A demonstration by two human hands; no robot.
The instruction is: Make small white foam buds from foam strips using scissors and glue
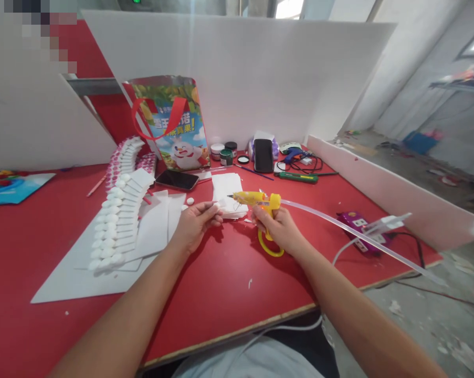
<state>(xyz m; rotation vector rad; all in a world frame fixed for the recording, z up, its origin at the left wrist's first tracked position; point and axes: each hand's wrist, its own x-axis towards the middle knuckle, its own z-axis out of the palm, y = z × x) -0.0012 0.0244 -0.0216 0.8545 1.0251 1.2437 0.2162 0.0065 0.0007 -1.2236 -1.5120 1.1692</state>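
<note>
- My right hand [278,228] grips the glue gun [256,199], mid-desk [221,294].
- My left hand [195,223] pinches a white piece [220,203] at its nozzle.

One head-worn camera looks forward and down, close on the left hand [195,223] and right hand [280,231] at the table [221,294].

Craft workshop: glue gun [256,199], paint jars [224,152], bare concrete floor [418,315].

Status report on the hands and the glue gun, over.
Right hand shut on glue gun. Left hand pinching white piece, nozzle close to it. Nothing between them.
</note>
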